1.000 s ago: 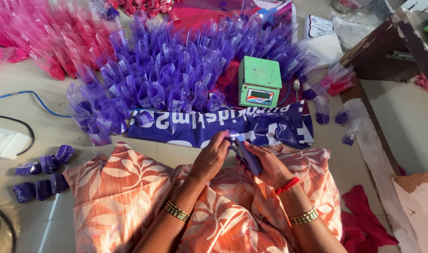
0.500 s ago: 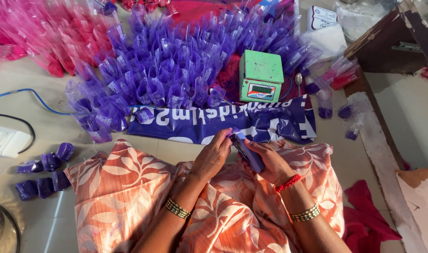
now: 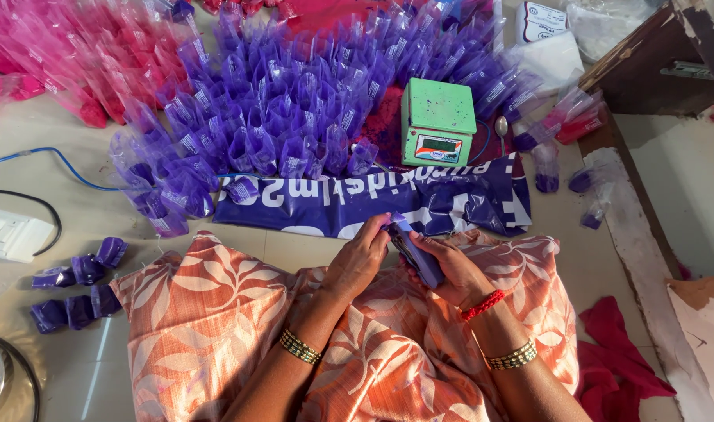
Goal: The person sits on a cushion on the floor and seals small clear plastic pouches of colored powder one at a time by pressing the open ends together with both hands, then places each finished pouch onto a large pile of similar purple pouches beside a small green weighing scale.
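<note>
Both hands meet over my lap on a small purple packet (image 3: 418, 256). My left hand (image 3: 361, 258) pinches its top end with the fingertips. My right hand (image 3: 451, 270) cradles the packet's lower part from the right. Under them lies my orange leaf-patterned cloth (image 3: 216, 312). A blue printed plastic sheet (image 3: 373, 199) is spread on the floor just beyond the hands. Behind it stand many open purple powder bags (image 3: 294, 109) in a fan.
A green weighing scale (image 3: 437, 121) sits at the back centre with a spoon (image 3: 501, 129) beside it. Pink bags (image 3: 52, 55) fill the back left. Several folded purple packets (image 3: 76, 285) lie at left, near a white socket box (image 3: 9, 234). A red cloth (image 3: 619, 359) lies at right.
The hands stay together on the purple packet, with the fingers shifting slightly on it. The view has drifted a little; nothing else has moved.
</note>
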